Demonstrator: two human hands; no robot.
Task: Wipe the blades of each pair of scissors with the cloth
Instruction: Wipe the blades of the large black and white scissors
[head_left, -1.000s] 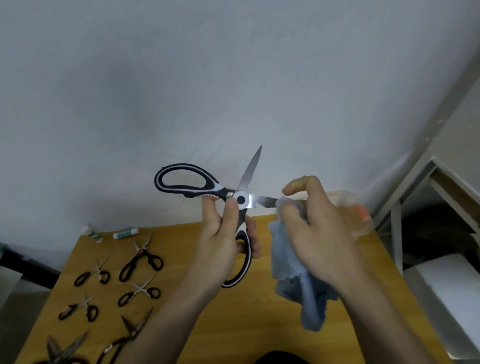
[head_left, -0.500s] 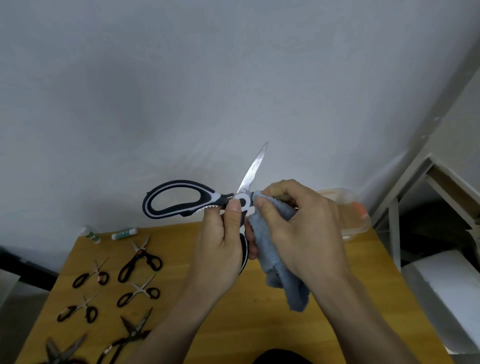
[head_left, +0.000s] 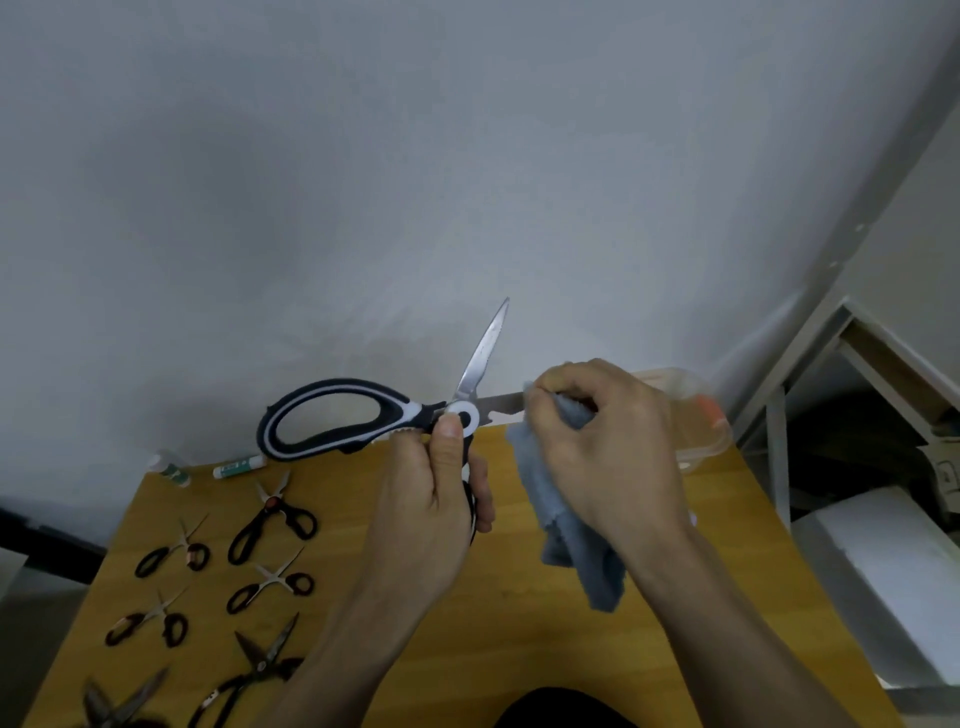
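- Left hand (head_left: 436, 499) grip clenched on open scissors (head_left: 363, 421) near pivot.
- Right hand (head_left: 608, 447) grip pinching blue cloth (head_left: 550, 499) around one blade, above table (head_left: 519, 623).

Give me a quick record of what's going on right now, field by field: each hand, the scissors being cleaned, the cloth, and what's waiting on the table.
left hand: grips the big scissors at the pivot and lower handle
right hand: pinches the cloth around the sideways blade
big scissors: open, held above the table, one blade pointing up bare
cloth: grey-blue, hanging below the right hand
table: wooden
small scissors: several pairs lying at the left side
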